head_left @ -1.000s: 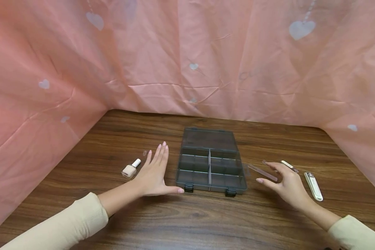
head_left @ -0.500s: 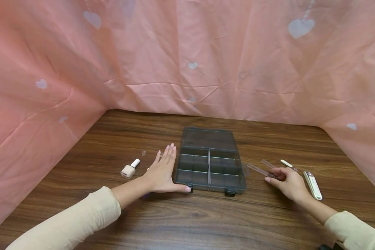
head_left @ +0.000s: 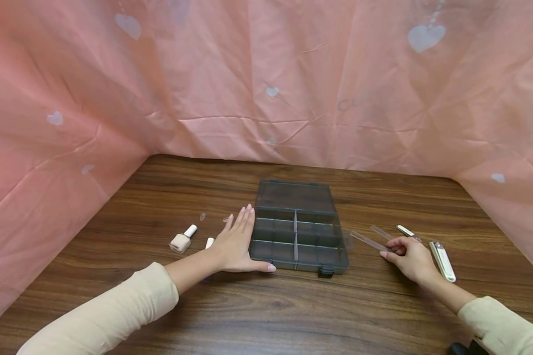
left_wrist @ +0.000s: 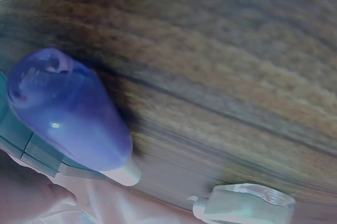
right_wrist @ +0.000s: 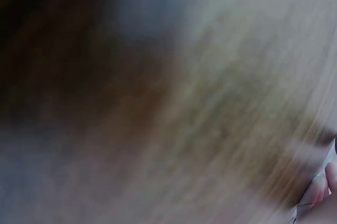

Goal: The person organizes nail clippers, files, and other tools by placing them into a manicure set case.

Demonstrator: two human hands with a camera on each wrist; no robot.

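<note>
Both hands had shifted since the frame one second earlier: left hand (head_left: 235, 247) rightward to the box (head_left: 294, 196), right hand (head_left: 414, 259) with thumb and index drawn together at a clear strip (head_left: 367, 240). Judgement: the left was probably steadying the box while the right took hold of the strip.

Left to right: pale polish bottle (head_left: 180, 242) lay apart from the left hand. Purple bottle (left_wrist: 73, 108) sat near the left wrist, mostly hidden in the head view. Left fingers were straight, along the box's left side; thumb lay over its front left corner; firm contact not certain. Clear strip lay right of the box, its near end apparently pinched between right thumb and index, far end pointing toward the box. Second strip (head_left: 380, 231) ran just behind. Right wrist view too blurred to confirm grip. Nail clipper (head_left: 442, 261) lay right of that hand, untouched.
</note>
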